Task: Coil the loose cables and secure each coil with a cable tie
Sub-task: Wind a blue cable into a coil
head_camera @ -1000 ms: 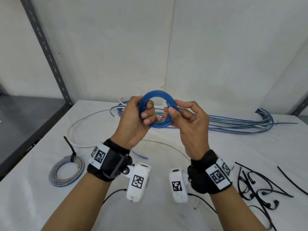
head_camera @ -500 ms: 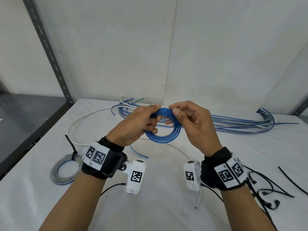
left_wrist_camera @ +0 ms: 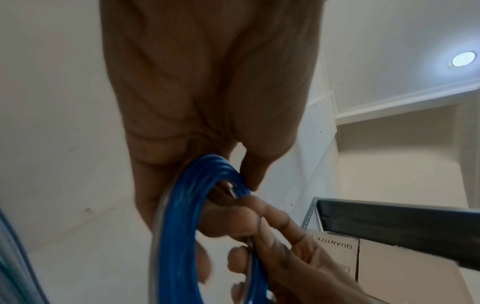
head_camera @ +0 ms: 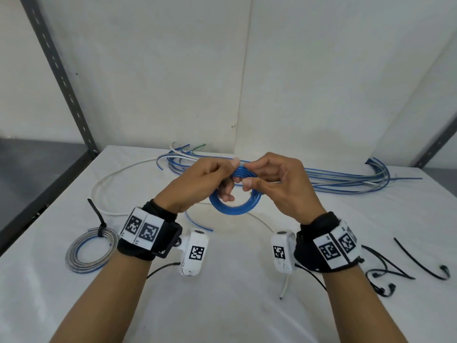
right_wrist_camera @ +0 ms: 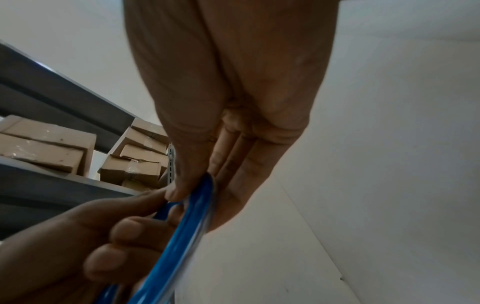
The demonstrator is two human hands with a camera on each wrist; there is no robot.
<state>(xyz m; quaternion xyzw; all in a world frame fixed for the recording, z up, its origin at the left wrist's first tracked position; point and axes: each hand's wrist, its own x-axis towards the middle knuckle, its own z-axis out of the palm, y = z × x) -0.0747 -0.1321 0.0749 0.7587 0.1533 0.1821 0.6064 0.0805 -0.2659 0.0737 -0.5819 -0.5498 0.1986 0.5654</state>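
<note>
A small blue cable coil (head_camera: 235, 209) is held above the white table (head_camera: 235, 305), its loop tipped toward me. My left hand (head_camera: 212, 179) grips the coil's far rim, fingers curled through the ring. My right hand (head_camera: 272, 179) pinches the same rim between thumb and fingers. In the left wrist view the blue coil (left_wrist_camera: 179, 236) runs down from my left hand (left_wrist_camera: 213, 176), with the right hand's fingers (left_wrist_camera: 262, 222) against it. The right wrist view shows my right hand (right_wrist_camera: 197, 187) pinching the blue coil (right_wrist_camera: 179, 236). Black cable ties (head_camera: 385, 273) lie at the right.
A tied grey-and-blue coil (head_camera: 91, 251) lies at the left. Loose blue cables (head_camera: 346, 181) stretch along the table's back, and a white cable (head_camera: 111, 181) curves at the left. A grey shelf upright (head_camera: 59, 73) stands at the left. Cardboard boxes (right_wrist_camera: 52, 148) sit on shelving.
Both hands lowered the blue coil and tipped it from upright to nearly flat. My hands moved closer together on its far rim.
</note>
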